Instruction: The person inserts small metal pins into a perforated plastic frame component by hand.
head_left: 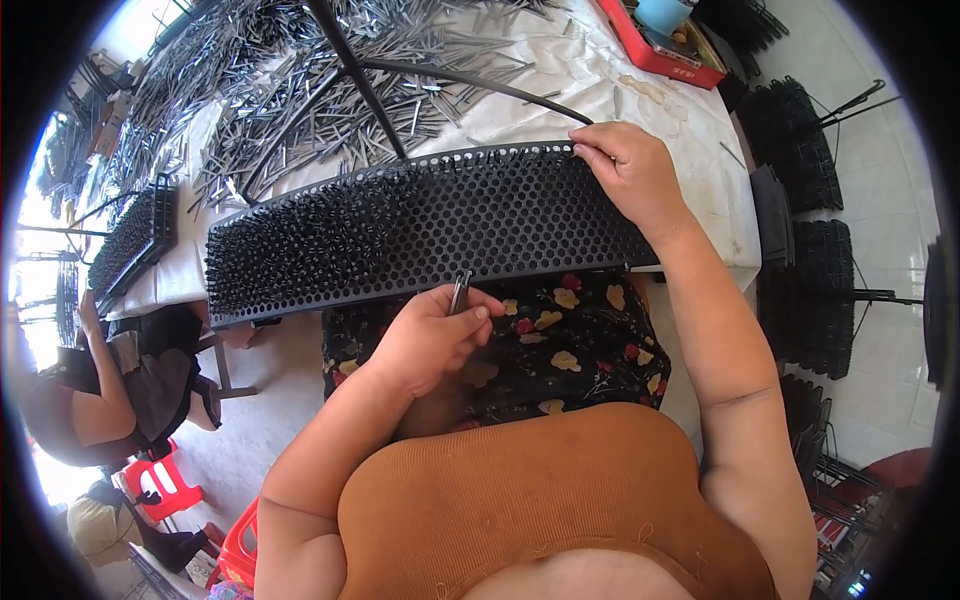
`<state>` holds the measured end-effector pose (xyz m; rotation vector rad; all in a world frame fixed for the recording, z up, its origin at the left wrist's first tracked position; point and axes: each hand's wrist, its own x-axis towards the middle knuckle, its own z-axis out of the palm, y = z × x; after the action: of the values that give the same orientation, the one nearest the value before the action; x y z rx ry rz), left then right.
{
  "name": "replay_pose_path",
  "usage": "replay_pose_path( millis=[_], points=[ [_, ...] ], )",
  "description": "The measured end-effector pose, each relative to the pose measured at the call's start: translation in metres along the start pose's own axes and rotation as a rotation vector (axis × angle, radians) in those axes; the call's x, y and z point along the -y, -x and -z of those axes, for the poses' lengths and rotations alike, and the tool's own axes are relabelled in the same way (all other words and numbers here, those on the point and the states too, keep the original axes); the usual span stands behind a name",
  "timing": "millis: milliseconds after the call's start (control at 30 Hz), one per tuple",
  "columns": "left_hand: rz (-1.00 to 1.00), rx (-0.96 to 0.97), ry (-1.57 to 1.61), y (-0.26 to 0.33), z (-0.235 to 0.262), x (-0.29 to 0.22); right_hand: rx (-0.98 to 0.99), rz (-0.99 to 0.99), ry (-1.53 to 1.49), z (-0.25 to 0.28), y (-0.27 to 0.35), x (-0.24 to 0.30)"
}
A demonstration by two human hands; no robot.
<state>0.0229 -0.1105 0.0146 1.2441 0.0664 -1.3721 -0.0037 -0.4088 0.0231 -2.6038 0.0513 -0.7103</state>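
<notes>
A long black perforated tray (pixel 520 215) lies across the near edge of the white-covered table (pixel 600 80). Its left half is packed with dark metal pins; its right half shows bare honeycomb holes. My right hand (pixel 630 170) rests on the tray's far right rim, fingertips pinched at the top edge; whether a pin is between them I cannot tell. My left hand (pixel 435 335) hovers just below the tray's near edge, closed around a small bundle of metal pins (pixel 460 292) that stick up from the fist.
A big heap of loose metal pins (pixel 300 90) covers the table beyond the tray, crossed by black rods. A second filled tray (pixel 135 235) lies at left. A red box (pixel 660 45) sits far right. Black racks (pixel 810 150) stand right. Another person (pixel 90 390) sits at left.
</notes>
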Motion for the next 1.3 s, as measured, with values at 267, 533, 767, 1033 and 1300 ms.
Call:
replay_pose_path(
  millis=[267, 533, 767, 1033, 1300],
  points=[
    [0.005, -0.010, 0.000, 0.001, 0.000, 0.000, 0.011, 0.100, 0.329, -0.011, -0.007, 0.019],
    [-0.004, -0.002, -0.002, 0.002, 0.000, 0.000, 0.008, 0.027, 0.359, -0.016, -0.013, 0.024],
    [0.005, -0.010, -0.017, 0.002, 0.001, -0.001, 0.175, -0.205, 0.420, -0.011, -0.012, 0.039],
    [-0.003, 0.006, -0.001, 0.002, 0.001, -0.001, 0.264, -0.277, 0.384, -0.013, -0.015, 0.035],
    [0.005, -0.011, -0.022, 0.003, 0.000, -0.002, 0.200, -0.280, 0.328, -0.019, -0.014, 0.033]
  ],
)
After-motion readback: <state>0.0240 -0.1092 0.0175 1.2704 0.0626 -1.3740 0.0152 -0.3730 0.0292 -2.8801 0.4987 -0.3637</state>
